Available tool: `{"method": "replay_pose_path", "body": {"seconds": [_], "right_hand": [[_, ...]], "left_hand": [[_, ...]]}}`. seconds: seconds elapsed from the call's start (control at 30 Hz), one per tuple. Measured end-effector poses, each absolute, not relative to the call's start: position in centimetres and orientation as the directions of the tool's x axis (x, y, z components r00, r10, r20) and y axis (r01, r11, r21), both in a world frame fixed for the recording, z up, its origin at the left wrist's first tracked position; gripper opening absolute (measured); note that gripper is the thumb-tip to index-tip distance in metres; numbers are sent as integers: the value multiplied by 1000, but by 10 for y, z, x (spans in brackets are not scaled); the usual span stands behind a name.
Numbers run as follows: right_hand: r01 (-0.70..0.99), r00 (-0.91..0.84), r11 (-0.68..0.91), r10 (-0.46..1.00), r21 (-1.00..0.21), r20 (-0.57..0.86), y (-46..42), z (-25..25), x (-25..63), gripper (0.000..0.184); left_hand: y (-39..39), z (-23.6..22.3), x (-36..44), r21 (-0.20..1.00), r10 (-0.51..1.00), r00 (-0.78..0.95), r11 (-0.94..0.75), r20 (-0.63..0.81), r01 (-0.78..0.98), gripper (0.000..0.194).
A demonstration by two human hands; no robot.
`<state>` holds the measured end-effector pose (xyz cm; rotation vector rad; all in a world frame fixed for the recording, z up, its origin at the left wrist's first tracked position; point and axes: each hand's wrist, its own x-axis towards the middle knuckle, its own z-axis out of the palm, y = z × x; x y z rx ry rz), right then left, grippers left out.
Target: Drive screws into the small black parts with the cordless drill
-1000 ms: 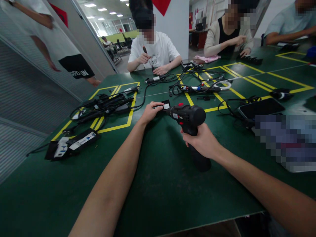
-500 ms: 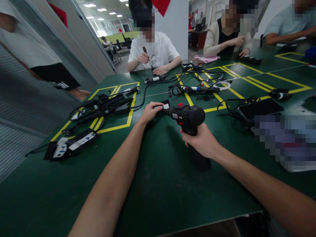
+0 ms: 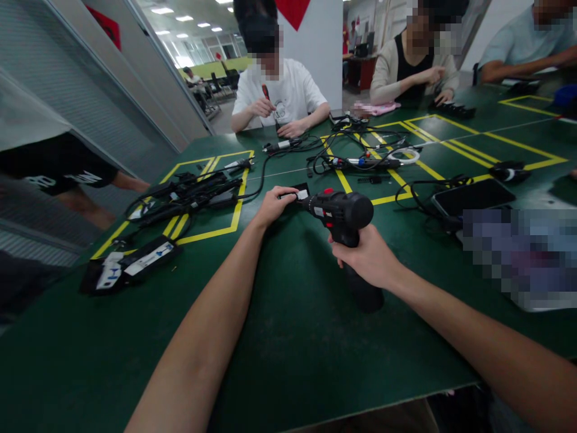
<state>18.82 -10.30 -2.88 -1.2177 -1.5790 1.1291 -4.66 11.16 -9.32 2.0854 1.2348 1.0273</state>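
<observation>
My right hand (image 3: 366,255) is closed round the grip of a black cordless drill (image 3: 338,210) with red details. The drill points away to the left, and its chuck end is right at a small black piece with a white label (image 3: 303,193). My left hand (image 3: 276,206) pinches that piece against the green table from its left side. Whether the bit touches the piece is hidden by the chuck and my fingers.
Black cables and adapters (image 3: 193,192) lie left inside yellow tape. Soldering-iron-like tools with cords (image 3: 365,161) lie ahead. A phone (image 3: 473,197) is at right. A co-worker opposite holds a screwdriver (image 3: 265,92). Black labelled parts (image 3: 151,255) lie near left.
The person walking at the left has moved closer to the table's left side. My hands, the drill and the small black piece stay in nearly the same place.
</observation>
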Motion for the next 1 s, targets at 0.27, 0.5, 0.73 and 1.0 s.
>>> {"method": "replay_pose_path", "body": {"seconds": [0.27, 0.5, 0.73, 1.0], "right_hand": [[228, -187, 113, 980, -967, 71, -103, -26, 187, 13], [233, -190, 112, 979, -966, 68, -103, -27, 188, 13], [203, -188, 145, 976, -968, 107, -102, -30, 187, 14], [193, -203, 135, 975, -972, 95, -102, -30, 188, 14]], "left_hand": [[111, -92, -46, 725, 893, 305, -448, 331, 523, 34], [111, -92, -47, 725, 893, 302, -449, 335, 522, 34], [110, -92, -45, 734, 896, 292, -441, 334, 517, 33], [111, -92, -46, 732, 897, 294, -440, 331, 520, 32]]}}
